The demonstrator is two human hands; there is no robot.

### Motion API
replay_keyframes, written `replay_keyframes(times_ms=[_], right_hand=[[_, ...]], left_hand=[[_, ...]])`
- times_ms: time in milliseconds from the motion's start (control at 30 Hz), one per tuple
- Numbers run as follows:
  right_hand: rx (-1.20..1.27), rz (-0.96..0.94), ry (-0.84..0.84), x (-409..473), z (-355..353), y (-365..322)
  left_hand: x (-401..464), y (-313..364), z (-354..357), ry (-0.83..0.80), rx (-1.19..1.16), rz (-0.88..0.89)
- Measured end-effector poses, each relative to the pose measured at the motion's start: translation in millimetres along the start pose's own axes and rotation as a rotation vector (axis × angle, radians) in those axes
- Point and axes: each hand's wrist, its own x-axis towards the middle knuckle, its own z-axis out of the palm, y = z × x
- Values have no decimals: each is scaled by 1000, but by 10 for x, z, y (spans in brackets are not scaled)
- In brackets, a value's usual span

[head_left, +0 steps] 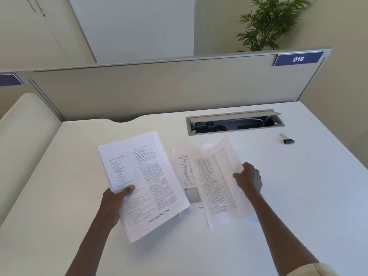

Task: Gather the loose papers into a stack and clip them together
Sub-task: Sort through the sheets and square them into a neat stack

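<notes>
My left hand [117, 198] grips a printed sheet of two-column text [147, 176] by its left edge, thumb on top, lifted off the white desk [298, 206]. My right hand [250, 179] pinches the right edge of a sheet with a table of lines [217, 186]. That sheet overlaps another printed page [184, 172] lying flat under it. A black binder clip [287, 140] sits alone on the desk at the far right, well beyond my right hand.
An open cable tray [235, 123] is cut into the desk behind the papers. A grey partition [159, 86] with a blue "018" label [298, 59] closes the back. A cream chair back [27, 132] stands at the left, and a plant [272, 22] behind the partition.
</notes>
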Motion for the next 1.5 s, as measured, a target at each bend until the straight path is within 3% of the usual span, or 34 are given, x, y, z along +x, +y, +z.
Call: replay_keyframes(times_ms=[233, 400, 633, 900, 1000, 1233, 1500], right_hand=[[192, -166, -44, -9, -138, -378], [360, -60, -126, -17, 77, -533], [184, 36, -100, -127, 711, -381], [-168, -61, -30, -307, 919, -435], [-170, -53, -46, -276, 915, -474], [7, 199, -113, -172, 792, -525], [-26, 42, 49, -173, 510, -321]], left_hand=[[38, -44, -132, 12, 23, -11], [37, -31, -207, 24, 4, -19], [80, -42, -304, 46, -19, -21], [119, -54, -305, 48, -37, -35], [127, -82, -279, 52, -26, -45], [121, -91, -258, 51, 23, -46], [163, 24, -230, 60, 108, 3]])
